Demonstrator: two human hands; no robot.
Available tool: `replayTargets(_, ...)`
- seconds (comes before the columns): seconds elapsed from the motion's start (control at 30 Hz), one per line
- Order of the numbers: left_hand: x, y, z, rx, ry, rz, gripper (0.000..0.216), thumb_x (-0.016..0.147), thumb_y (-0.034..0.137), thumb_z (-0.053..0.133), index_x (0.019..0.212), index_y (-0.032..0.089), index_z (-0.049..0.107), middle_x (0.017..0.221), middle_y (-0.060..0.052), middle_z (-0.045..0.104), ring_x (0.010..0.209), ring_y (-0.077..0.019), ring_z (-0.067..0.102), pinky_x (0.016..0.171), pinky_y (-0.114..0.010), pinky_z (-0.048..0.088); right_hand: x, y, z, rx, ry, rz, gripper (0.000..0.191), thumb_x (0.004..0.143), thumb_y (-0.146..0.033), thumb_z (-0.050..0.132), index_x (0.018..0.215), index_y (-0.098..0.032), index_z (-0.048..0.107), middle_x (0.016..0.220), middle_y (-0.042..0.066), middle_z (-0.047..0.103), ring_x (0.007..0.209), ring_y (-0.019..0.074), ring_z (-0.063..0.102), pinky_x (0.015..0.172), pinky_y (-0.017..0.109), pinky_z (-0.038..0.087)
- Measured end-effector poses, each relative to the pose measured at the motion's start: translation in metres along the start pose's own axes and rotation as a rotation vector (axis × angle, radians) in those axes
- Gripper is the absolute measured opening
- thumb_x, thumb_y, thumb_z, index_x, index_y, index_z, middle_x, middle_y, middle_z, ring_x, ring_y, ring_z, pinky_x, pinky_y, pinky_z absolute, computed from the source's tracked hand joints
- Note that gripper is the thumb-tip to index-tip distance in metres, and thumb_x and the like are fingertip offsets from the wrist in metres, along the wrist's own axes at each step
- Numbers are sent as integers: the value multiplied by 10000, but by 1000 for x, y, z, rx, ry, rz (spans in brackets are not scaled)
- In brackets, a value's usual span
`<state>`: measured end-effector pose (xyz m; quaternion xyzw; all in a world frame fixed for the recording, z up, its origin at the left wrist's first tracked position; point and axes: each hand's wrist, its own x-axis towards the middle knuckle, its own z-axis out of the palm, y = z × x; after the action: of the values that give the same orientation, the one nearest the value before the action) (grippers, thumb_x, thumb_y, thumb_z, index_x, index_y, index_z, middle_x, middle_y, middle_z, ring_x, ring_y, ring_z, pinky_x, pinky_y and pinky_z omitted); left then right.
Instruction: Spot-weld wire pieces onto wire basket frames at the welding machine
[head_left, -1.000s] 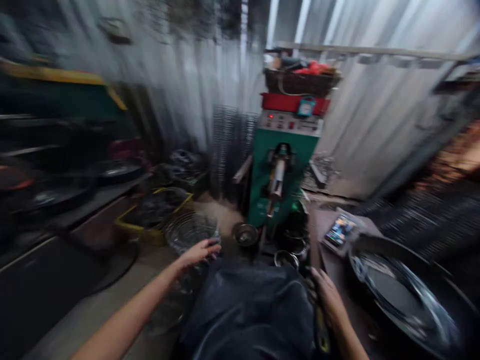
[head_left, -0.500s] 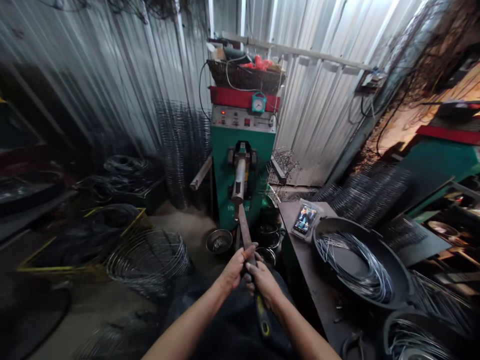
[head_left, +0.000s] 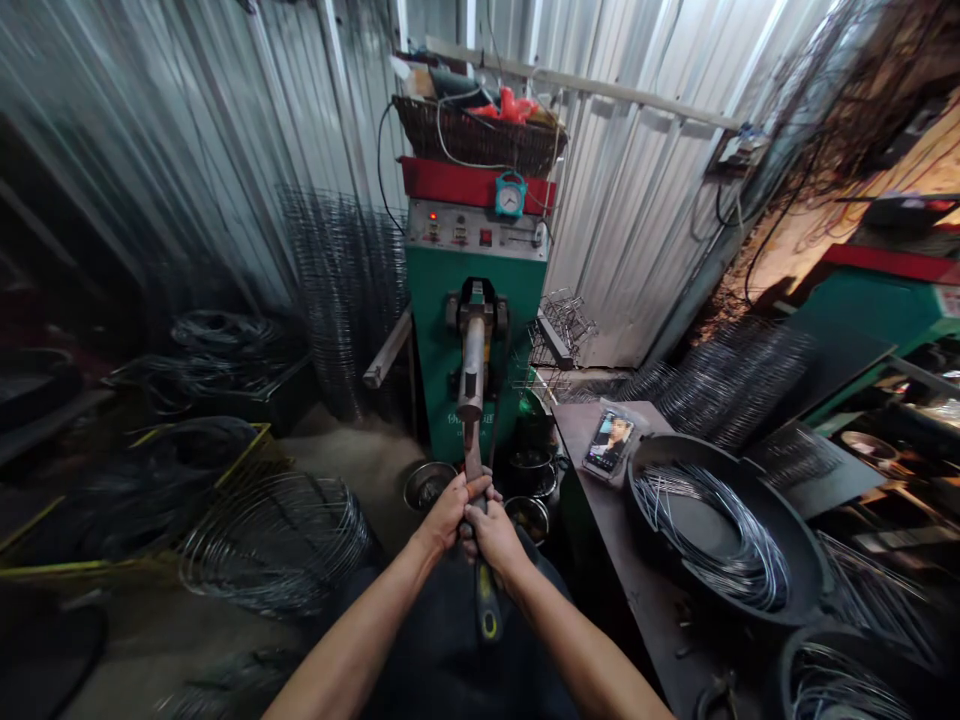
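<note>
Both my hands are wrapped around a flat metal file [head_left: 472,450] with a black and yellow handle [head_left: 487,605]. My left hand [head_left: 448,508] is closed round the blade, and close behind it my right hand [head_left: 491,532] is closed near the handle. The file's far end meets or passes under the tip of a thick metal rod [head_left: 472,370], which sticks out of a green machine [head_left: 427,300]; whether they touch I cannot tell. The handle's end points back toward my lap.
At right, a table [head_left: 592,500] bears a phone [head_left: 609,442] and a black round pan [head_left: 652,535] of wire rings. Wire hoops [head_left: 277,540] stand at left. Metal bowls [head_left: 429,485] sit below the machine. A wicker basket [head_left: 480,135] and teal clock [head_left: 511,195] are on top.
My hands and the file have moved forward, closer to the rod, so less blade shows ahead of my fingers. The file now lies straighter in view. The camera view has shifted slightly.
</note>
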<state>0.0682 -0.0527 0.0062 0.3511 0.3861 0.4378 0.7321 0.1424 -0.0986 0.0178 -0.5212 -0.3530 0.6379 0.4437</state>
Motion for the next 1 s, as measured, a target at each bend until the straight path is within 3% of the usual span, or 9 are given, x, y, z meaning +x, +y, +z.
replayTargets(0.17,-32,-18,-6,73,-90,-24,306,664,356,673,877,173,551,675,-27,613,631,-151,573,613,-253,434,-34,22,-4,21,-14,117,464,690,-409,554,1041,-187,347,480,-100,445,315,59,362,333,172,316)
replayTargets(0.23,-30,-17,-8,80,-125,-40,331,680,377,658,913,169,550,687,-41,618,654,-166,578,624,-267,434,-31,23,-4,35,6,136,547,680,-428,562,1108,-191,315,488,-92,464,320,61,376,338,162,303)
replayTargets(0.4,-2,1,-8,110,36,36,285,623,311,692,836,183,553,641,-3,578,585,-132,532,573,-236,405,4,9,1,41,-9,38,579,584,-492,608,1020,-204,358,448,-118,393,300,57,318,317,187,318)
replayTargets(0.47,-8,-3,-7,106,-9,22,273,651,334,680,841,182,555,669,-20,593,621,-141,546,605,-244,414,-1,18,-3,63,-9,79,611,565,-503,627,1042,-225,363,444,-108,402,302,67,330,311,190,295)
replayTargets(0.53,-20,-11,-8,73,-136,-34,306,674,366,668,887,176,557,703,-45,610,661,-162,562,637,-268,429,-12,29,-8,108,8,178,662,536,-494,658,1077,-263,353,423,-105,393,312,83,354,314,184,260)
replayTargets(0.6,-24,-11,-9,64,-171,-60,330,660,376,680,899,179,563,698,-38,606,658,-166,559,635,-274,431,-19,31,-9,114,15,208,624,554,-463,651,1064,-272,348,429,-101,405,326,85,371,323,178,257)
replayTargets(0.73,2,7,-11,145,9,39,310,608,337,705,831,171,568,652,-6,577,603,-149,540,576,-248,412,4,3,2,14,-18,21,382,642,-396,549,907,-223,334,442,-123,398,308,56,321,318,170,306)
replayTargets(0.87,22,8,-15,103,-60,65,342,633,343,686,883,160,540,652,-14,595,604,-148,553,593,-252,423,22,-6,2,-18,-33,-27,272,688,-376,510,820,-201,350,464,-116,416,317,43,329,327,164,318)
replayTargets(1.0,15,5,-16,99,-87,52,394,635,396,690,909,158,536,656,-24,608,607,-156,564,580,-254,422,-5,1,-5,24,-111,-14,334,669,-434,586,799,-168,430,547,-62,493,391,59,439,398,188,375)
